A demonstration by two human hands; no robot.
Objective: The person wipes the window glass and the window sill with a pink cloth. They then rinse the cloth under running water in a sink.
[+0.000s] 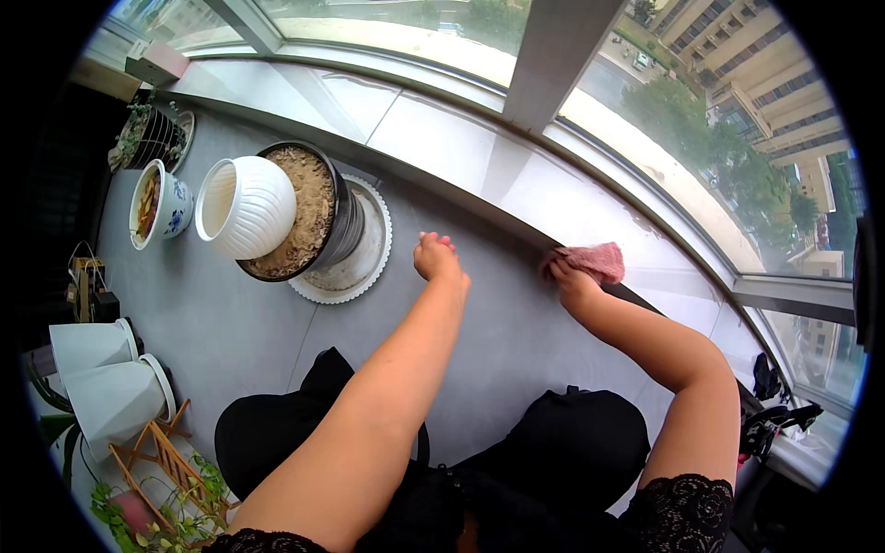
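Observation:
My right hand (573, 284) is closed on a crumpled pink cloth (601, 262), which lies against the edge of the white tiled window ledge (442, 129). Over the grey floor, my left hand (437, 258) is held with its fingers curled in, and nothing shows in it. To its left stands a large dark pot (345, 226) of dry brown soil on a white scalloped saucer (378, 249). A ribbed white pot (263, 207) lies tipped on its side on that soil, its mouth facing left.
A blue-and-white flowerpot (175, 207) and a trailing plant (147, 134) stand at the far left. White planters (115, 396) and a folding wooden rack (166, 465) are at the near left. Tall windows run behind the ledge. My black-clad knees (576, 442) are close below my hands.

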